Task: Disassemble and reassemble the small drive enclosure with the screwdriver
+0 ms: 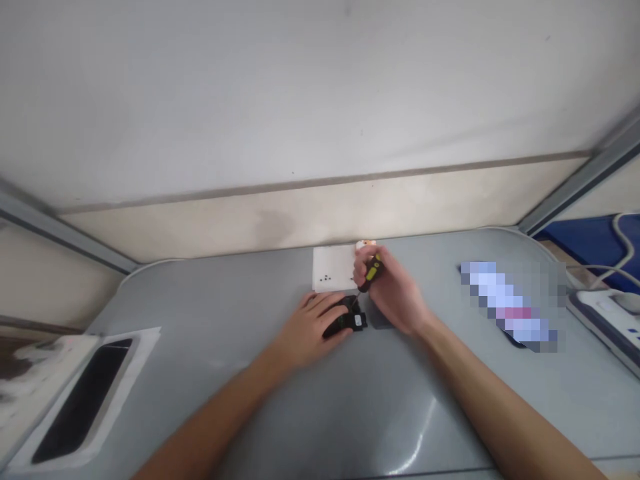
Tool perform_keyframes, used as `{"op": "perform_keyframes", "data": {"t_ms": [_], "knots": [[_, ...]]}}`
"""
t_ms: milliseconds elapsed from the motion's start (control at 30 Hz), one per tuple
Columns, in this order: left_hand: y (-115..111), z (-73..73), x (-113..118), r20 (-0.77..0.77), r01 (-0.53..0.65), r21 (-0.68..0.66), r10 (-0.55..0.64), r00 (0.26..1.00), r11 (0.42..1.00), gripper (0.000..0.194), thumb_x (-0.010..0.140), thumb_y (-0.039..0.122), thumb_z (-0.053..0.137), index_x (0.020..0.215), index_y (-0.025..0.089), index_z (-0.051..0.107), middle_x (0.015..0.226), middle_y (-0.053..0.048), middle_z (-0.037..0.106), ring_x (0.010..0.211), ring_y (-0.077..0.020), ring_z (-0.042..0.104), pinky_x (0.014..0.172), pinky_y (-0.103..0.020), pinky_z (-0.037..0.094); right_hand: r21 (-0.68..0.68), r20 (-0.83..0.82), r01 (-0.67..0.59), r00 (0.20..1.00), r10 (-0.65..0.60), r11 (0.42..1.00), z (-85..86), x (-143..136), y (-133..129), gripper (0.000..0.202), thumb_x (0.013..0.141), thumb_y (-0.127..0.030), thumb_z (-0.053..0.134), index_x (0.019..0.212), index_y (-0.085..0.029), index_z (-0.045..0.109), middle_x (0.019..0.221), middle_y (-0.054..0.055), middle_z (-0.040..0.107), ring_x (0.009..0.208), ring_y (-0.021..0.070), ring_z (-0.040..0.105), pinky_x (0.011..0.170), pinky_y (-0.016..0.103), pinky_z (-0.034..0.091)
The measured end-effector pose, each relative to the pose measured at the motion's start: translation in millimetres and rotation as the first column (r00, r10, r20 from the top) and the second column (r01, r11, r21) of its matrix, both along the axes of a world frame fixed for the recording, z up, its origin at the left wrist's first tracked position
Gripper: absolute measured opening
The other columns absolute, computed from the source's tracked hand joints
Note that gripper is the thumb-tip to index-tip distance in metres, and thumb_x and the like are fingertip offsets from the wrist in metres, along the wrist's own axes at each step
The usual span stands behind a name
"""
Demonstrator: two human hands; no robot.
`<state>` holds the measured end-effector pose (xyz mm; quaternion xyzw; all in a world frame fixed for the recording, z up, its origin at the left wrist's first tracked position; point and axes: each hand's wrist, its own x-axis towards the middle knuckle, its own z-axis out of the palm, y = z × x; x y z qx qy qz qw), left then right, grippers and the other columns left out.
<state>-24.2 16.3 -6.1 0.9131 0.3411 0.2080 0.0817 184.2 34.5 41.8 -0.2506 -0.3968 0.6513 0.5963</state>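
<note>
Near the middle of the grey table point(220, 327) lies a small black device point(357, 321) with a pale label on it. My left hand point(314, 327) is wrapped over the left part of this device, fingers curved around it. My right hand point(393, 287) grips a black and yellow-green screwdriver point(372, 272), tilted with its thin shaft pointing down at the device's top. Whether the tip touches it is too small to tell. A dark flat piece point(383, 323) lies partly hidden under my right hand.
Behind the hands is white paper point(334, 263) with several tiny dark specks, beside a small orange and white object point(366, 244). A black tray-like item point(85, 400) lies at left. A blurred-out phone-like object point(510, 307) and a power strip point(607, 323) are at right.
</note>
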Motion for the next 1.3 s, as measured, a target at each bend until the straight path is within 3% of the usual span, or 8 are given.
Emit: {"op": "perform_keyframes", "data": {"t_ms": [133,233,300,433,633,800,1067,1300], "knots": [[0,0.1,0,-0.004,0.003,-0.006,-0.003,1.000,1.000,0.025,0.100,0.039,0.060,0.119,0.025,0.068,0.138,-0.007,0.066,0.128,-0.0237,0.060,0.110,-0.043,0.043,-0.007,0.031,0.056,0.998,-0.056,0.998,-3.3,1,1,0.039,0.089,-0.048,0.073,0.079,-0.023,0.045,0.072,-0.004,0.046,0.064,0.0110,0.048,0.061,0.027,0.039],[0,0.7,0,-0.001,0.000,-0.008,0.000,1.000,1.000,0.025,0.099,0.038,0.061,0.119,0.025,0.068,0.137,-0.007,0.067,0.128,-0.0238,0.061,0.110,-0.044,0.044,0.044,0.137,0.176,0.974,-0.180,0.983,-7.5,1,3,0.038,0.094,-0.058,0.061,0.083,-0.026,0.045,0.062,-0.007,0.038,0.054,0.0113,0.039,0.056,0.027,0.036],[0,1.2,0,-0.001,-0.004,-0.009,0.004,1.000,1.000,0.025,0.099,0.038,0.061,0.120,0.025,0.068,0.138,-0.007,0.066,0.128,-0.0236,0.061,0.110,-0.044,0.044,0.143,0.272,0.191,0.936,-0.224,0.971,-7.9,3,4,0.040,0.099,-0.065,0.046,0.094,-0.026,0.055,0.068,-0.004,0.047,0.061,0.0139,0.048,0.064,0.030,0.043],[-1,2.3,0,0.001,0.001,-0.011,-0.001,1.000,1.000,0.026,0.100,0.038,0.060,0.121,0.025,0.068,0.140,-0.008,0.065,0.130,-0.0239,0.060,0.110,-0.044,0.044,0.294,0.578,0.194,0.744,-0.336,0.936,-6.1,13,3,0.040,0.098,-0.061,0.051,0.096,-0.024,0.064,0.075,0.001,0.060,0.071,0.0178,0.057,0.074,0.034,0.046],[-1,3.8,-3,0.000,0.028,-0.041,-0.028,1.000,0.999,0.029,0.098,0.038,0.063,0.123,0.025,0.067,0.141,-0.009,0.064,0.131,-0.0256,0.059,0.111,-0.046,0.045,0.322,0.576,0.554,0.529,-0.623,0.768,-9.9,25,9,0.042,0.099,-0.060,0.048,0.089,-0.022,0.062,0.068,0.001,0.064,0.062,0.0167,0.054,0.063,0.029,0.040],[-1,3.2,-3,0.015,0.059,-0.051,-0.058,0.998,0.997,0.029,0.099,0.041,0.062,0.123,0.025,0.067,0.139,-0.008,0.066,0.130,-0.0242,0.060,0.110,-0.043,0.046,0.382,0.694,0.579,0.334,-0.637,0.720,-16.0,31,14,0.041,0.099,-0.059,0.050,0.091,-0.021,0.065,0.063,-0.001,0.059,0.058,0.0159,0.049,0.060,0.029,0.036],[-4,8.9,-2,0.164,-0.060,-0.067,0.071,0.984,0.996,0.030,0.098,0.032,0.058,0.127,0.023,0.063,0.133,-0.009,0.067,0.126,-0.0255,0.061,0.108,-0.047,0.049,0.377,0.679,0.538,0.393,-0.620,0.754,-18.3,25,11,0.040,0.099,-0.057,0.051,0.093,-0.022,0.067,0.063,0.001,0.063,0.062,0.0188,0.056,0.064,0.030,0.040],[1,3.8,-3,0.366,-0.315,-0.083,0.323,0.873,0.946,0.020,0.099,0.028,0.059,0.117,0.024,0.067,0.118,-0.006,0.070,0.112,-0.0218,0.065,0.101,-0.042,0.053,0.266,0.551,0.536,0.597,-0.583,0.801,-9.2,13,3,0.042,0.100,-0.059,0.046,0.093,-0.022,0.063,0.074,0.004,0.073,0.070,0.0193,0.061,0.070,0.032,0.046]]}}
